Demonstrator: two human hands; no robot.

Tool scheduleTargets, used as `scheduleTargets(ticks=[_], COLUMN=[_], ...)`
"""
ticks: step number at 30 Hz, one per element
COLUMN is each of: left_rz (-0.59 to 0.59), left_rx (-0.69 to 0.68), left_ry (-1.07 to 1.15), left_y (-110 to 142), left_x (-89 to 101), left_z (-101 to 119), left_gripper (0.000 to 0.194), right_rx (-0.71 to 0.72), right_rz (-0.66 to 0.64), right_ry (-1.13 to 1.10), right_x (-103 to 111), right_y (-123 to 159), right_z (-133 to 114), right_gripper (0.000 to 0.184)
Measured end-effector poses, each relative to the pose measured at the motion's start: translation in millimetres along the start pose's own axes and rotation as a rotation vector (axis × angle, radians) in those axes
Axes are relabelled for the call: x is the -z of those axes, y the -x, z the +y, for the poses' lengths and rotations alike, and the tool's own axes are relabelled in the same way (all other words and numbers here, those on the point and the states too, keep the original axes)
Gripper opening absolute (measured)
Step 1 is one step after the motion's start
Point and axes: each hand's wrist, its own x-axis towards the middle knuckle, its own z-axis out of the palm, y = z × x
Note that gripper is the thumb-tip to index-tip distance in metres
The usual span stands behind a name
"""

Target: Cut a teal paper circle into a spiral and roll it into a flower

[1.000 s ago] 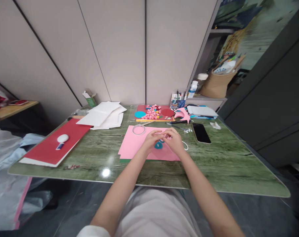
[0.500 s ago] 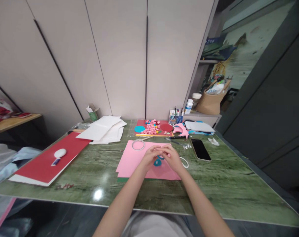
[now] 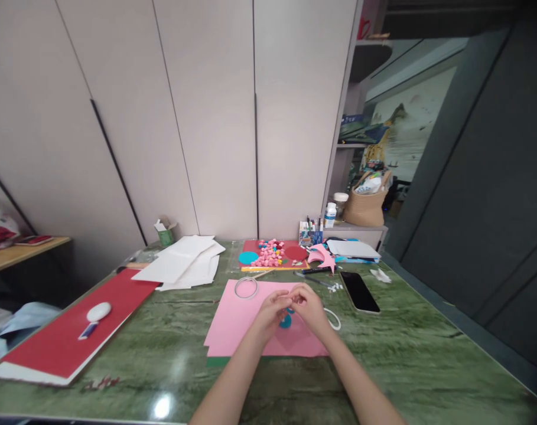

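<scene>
1. Green marble-look desk (image 3: 428,354) against pale wall panels, with a shelf unit and a woven basket (image 3: 365,206) at back right.
2. Both hands meet over the pink sheet (image 3: 237,321) at desk centre, probably so small bits stay on a clean backing.
3. Left hand (image 3: 270,313): fingers curled in and tips pinched together; what is pinched is too small to see.
4. Right hand (image 3: 310,307): fingers bent toward the left hand's tips, the grip looks closed on something tiny, but I cannot tell for sure.
5. Teal paper piece (image 3: 286,320) lies on the pink sheet just under and between the two hands, partly hidden by them.
6. Clear tape ring (image 3: 246,287) sits at the pink sheet's far left corner, close at hand.
7. White loop (image 3: 334,320) lies just right of the right hand.
8. Phone (image 3: 359,291) lies flat, screen dark, right of the work area.
9. Pile of pink rolled bits (image 3: 270,252) sits on a red sheet at the back, beside a teal disc (image 3: 248,258).
10. White sheets (image 3: 184,267) are stacked back left; a red board (image 3: 64,336) carrying a white oval thing (image 3: 98,311) lies far left, well apart from the hands.
</scene>
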Motion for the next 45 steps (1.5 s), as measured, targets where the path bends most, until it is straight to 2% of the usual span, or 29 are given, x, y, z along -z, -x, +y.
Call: scheduleTargets(ticks=[7,16,22,32,40,45], left_rz=[0.080,-0.025,0.056,-0.008,0.052,0.021], left_rx=[0.024,-0.009,-0.008,-0.039,-0.108,-0.118], left_ry=[0.031,-0.009,0.002,0.006,0.050,0.044], left_y=[-2.3,0.0,4.5,2.3,1.9,-1.9], left_x=[0.1,2.2,-6.0,-4.1,-4.3,0.4], left_z=[1.5,8.8,9.1,1.1,2.1,3.1], left_gripper=[0.044,0.037,0.040,0.039,0.038,0.034], right_rx=[-0.027,-0.004,0.011,0.003,0.009,0.008], right_rz=[-0.052,-0.189,-0.084,0.011,-0.040,-0.103], right_ry=[-0.017,-0.050,-0.006,0.021,0.002,-0.024], right_x=[0.7,1.0,2.3,-1.7,-0.7,1.8], right_y=[1.3,2.7,4.5,3.7,3.4,2.8], right_z=[-7.2,-13.9,-15.2,-7.4,-8.8,-12.1], right_gripper=[0.009,0.018,0.017,0.003,0.009,0.015])
